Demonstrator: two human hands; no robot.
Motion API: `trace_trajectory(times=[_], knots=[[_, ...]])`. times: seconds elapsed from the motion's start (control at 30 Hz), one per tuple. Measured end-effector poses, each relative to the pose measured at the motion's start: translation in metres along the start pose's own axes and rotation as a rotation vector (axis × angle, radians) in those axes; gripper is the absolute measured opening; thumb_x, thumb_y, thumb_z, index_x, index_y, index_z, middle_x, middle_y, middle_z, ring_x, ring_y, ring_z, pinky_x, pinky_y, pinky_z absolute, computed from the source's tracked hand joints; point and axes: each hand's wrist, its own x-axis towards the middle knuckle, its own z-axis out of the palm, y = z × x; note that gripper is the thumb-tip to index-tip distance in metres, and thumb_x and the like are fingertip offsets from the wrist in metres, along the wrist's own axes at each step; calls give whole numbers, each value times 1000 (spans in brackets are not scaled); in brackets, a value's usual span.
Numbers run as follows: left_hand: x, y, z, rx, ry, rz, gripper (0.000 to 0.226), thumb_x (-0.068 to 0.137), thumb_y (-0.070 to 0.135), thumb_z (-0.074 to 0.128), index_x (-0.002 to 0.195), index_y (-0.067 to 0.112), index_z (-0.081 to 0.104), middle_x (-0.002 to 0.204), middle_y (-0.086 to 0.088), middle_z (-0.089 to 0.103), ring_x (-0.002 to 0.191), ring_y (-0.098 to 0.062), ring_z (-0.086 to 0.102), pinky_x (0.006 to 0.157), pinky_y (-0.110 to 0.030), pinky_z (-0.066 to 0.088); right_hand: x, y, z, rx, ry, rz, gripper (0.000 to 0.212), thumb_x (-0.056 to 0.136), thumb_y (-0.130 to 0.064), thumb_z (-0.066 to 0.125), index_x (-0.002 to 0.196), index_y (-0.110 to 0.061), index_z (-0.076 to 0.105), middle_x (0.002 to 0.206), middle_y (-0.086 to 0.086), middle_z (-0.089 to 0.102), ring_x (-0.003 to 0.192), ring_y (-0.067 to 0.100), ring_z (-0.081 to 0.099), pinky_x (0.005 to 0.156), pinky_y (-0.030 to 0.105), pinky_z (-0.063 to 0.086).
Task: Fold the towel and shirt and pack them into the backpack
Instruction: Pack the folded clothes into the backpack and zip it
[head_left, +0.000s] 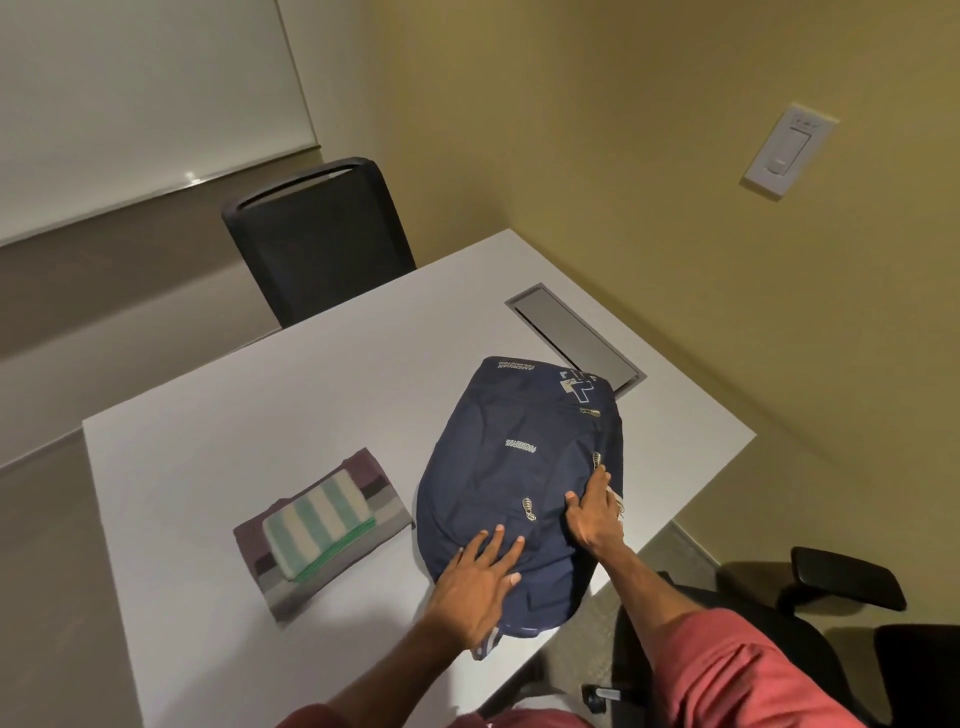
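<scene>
A navy backpack (511, 467) lies flat on the white table (291, 395), its zippers closed as far as I can see. My left hand (475, 584) presses on its near end with spread, straight fingers. My right hand (595, 512) grips the fabric at the backpack's right side, close to a zipper pull. To the left, apart from the bag, a folded green-and-white striped towel (318, 522) sits on top of a folded purple and grey shirt (363, 470).
A black chair (319, 239) stands at the table's far side. A grey cable hatch (576, 338) is set into the tabletop just beyond the backpack. A black office chair armrest (847, 577) is at the right, past the table's edge.
</scene>
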Motion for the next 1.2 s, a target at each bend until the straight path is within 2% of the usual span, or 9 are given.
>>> trace_trajectory(times=[0.1,0.23,0.4,0.57,0.7,0.8,0.87,1.03,1.2], knots=[[6,-8,5,-52,13,-30,62,112,59,14,170,44,-1,180,10,-2,167,-19,2,134,-45,13,8,-4,-1,-54,-36,-7,80,114,-41,37,170,-16,-15,179,9,-10,164,39,4,131,62,13],[18,-20,9,-67,99,-35,70,109,61,-4,170,36,22,177,6,14,163,-29,27,124,-59,37,16,-13,-1,-71,-48,-28,79,114,-42,37,170,-16,-13,180,10,-8,164,38,6,129,63,13],[25,-20,-4,-89,130,-79,68,107,69,6,170,44,11,178,12,16,165,-20,16,129,-52,24,40,-7,-9,-54,-38,-129,81,112,-48,38,170,-21,-11,180,8,0,164,35,13,129,63,18],[25,-12,-6,-90,137,-82,66,111,69,14,170,42,9,179,11,13,166,-17,10,132,-47,10,29,16,-23,38,225,-195,58,113,-37,40,167,-21,30,162,9,51,146,36,50,125,58,31],[25,-10,-9,-45,134,-88,69,109,72,11,171,41,5,180,11,3,166,-17,7,133,-50,14,26,38,-41,92,379,-55,32,104,-13,51,133,-20,64,120,11,75,110,39,69,103,52,51],[24,-7,-12,-68,125,-60,68,109,72,17,170,45,2,179,15,-5,165,-15,3,133,-49,15,31,49,-48,60,306,-14,20,107,-17,52,118,-19,69,112,10,77,99,37,69,99,51,52],[26,-2,-14,-73,91,-50,65,109,68,16,169,48,1,179,17,-5,166,-17,4,133,-48,12,34,50,-49,45,307,-37,23,107,-18,52,120,-20,71,115,7,75,102,35,70,100,51,50],[25,15,-24,-79,75,-100,85,92,71,-8,170,43,7,179,13,2,166,-17,5,133,-39,6,40,42,-48,9,275,-22,24,102,-10,58,118,-21,71,121,7,66,107,33,66,103,49,44],[15,16,-15,-88,101,-103,69,105,61,1,170,41,10,179,14,3,166,-15,2,134,-38,3,35,41,-39,-116,309,-51,13,103,-14,63,114,-19,69,119,6,61,104,29,63,99,47,42]])
